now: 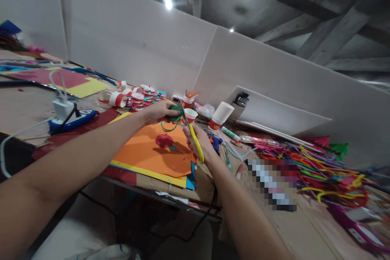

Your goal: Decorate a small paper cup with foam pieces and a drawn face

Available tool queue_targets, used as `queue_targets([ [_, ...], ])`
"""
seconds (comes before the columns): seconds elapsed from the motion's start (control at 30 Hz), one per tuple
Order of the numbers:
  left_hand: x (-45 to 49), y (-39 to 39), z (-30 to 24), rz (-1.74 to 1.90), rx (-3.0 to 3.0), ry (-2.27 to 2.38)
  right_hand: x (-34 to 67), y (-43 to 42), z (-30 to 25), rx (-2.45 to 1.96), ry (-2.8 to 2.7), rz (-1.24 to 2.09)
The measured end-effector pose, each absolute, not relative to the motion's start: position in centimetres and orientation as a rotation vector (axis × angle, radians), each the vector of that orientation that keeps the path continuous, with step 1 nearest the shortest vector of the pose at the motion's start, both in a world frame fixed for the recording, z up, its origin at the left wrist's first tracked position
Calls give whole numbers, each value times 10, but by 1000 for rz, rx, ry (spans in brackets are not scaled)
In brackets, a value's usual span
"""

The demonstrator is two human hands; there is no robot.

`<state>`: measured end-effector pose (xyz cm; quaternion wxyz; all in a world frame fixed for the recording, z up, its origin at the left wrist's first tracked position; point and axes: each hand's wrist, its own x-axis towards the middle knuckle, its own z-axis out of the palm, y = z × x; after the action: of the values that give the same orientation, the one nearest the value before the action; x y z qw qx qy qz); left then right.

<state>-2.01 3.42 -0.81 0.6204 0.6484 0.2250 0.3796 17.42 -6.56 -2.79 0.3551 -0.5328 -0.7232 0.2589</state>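
Note:
My left hand (160, 112) pinches a small green paper piece (174, 114) above the worktable. A thin curled green strip (168, 128) hangs just below it. My right hand (201, 140) grips yellow-handled scissors (197, 146), their blades pointing up and left beside the green paper. Whether the blades touch the paper, I cannot tell. Beneath both hands lies orange paper (137, 152), on top of yellow and blue sheets. A red disc (164, 141) rests on the orange sheet.
Behind my hands stand a paper cup (191, 114), a stack of cups (222, 114) and a dark bottle (239, 107). Red-and-white cup crafts (137, 100) sit at back left, near a power strip (73, 121). Colourful pipe cleaners (317, 170) spread on the right.

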Motion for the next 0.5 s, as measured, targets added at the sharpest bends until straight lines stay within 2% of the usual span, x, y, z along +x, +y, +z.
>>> queue_targets([
  [0.5,-26,40,-9,850,1444,590,175,-67,-24,-1446,-1801,703],
])
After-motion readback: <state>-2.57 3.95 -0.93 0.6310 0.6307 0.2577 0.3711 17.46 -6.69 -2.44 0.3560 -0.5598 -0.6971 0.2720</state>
